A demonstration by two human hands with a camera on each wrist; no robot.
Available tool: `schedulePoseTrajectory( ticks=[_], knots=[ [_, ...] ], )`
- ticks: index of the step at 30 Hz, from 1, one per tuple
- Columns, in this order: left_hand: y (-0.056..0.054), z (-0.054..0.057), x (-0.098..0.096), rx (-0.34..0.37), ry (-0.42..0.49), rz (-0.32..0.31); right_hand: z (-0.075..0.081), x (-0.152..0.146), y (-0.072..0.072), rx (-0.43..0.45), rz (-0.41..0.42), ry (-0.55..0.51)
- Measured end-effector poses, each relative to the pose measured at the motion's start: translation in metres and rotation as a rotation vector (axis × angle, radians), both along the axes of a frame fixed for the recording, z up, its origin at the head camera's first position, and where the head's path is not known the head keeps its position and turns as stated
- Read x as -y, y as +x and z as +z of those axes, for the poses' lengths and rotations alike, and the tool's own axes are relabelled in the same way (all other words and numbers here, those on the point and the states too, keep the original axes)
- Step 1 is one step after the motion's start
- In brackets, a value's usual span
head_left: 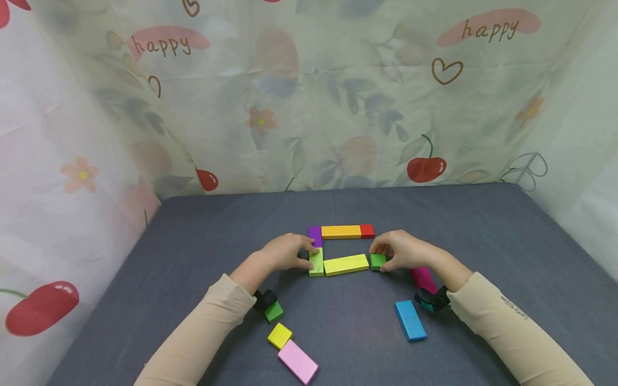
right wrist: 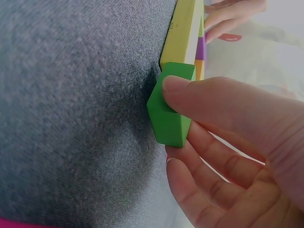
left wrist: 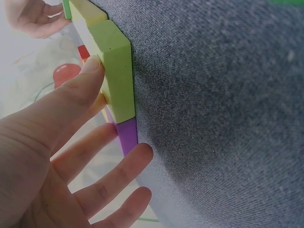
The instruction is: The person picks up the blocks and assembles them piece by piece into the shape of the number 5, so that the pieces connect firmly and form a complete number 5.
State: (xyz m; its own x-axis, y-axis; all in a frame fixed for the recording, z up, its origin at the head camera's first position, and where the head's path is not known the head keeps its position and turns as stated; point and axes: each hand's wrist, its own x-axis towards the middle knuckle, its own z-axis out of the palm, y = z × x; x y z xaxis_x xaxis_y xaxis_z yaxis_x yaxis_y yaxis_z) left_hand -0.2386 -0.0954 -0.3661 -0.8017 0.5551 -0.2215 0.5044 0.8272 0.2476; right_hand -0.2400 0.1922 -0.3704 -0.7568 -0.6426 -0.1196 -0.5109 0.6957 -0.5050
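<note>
My right hand (head_left: 403, 249) pinches a small green block (right wrist: 173, 104) between thumb and fingers. The block lies at the right end of a long yellow block (head_left: 346, 265). My left hand (head_left: 285, 252) touches a light green block (left wrist: 111, 71) with its thumb and index finger. The other fingers are spread, near a purple block (left wrist: 127, 135) standing in line with it. From the purple block an orange block (head_left: 340, 232) runs right to a red block (head_left: 367, 231). Together the blocks form an outline with its right side unclosed.
Nearer me on the grey tabletop (head_left: 347, 332) lie a blue block (head_left: 410, 320), a pink block (head_left: 298, 362), a yellow square block (head_left: 280, 336) and another green block (head_left: 274, 312). A magenta block (head_left: 424, 279) is partly hidden under my right wrist. A patterned curtain (head_left: 314, 107) hangs behind.
</note>
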Motion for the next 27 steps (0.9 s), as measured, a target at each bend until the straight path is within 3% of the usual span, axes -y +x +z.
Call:
schedulePoseTrajectory(
  ticks=[27],
  knots=[
    [-0.0019, -0.0014, 0.0002, 0.005, -0.008, 0.005, -0.0031, 0.0034, -0.0032, 0.009, -0.007, -0.010]
  ],
)
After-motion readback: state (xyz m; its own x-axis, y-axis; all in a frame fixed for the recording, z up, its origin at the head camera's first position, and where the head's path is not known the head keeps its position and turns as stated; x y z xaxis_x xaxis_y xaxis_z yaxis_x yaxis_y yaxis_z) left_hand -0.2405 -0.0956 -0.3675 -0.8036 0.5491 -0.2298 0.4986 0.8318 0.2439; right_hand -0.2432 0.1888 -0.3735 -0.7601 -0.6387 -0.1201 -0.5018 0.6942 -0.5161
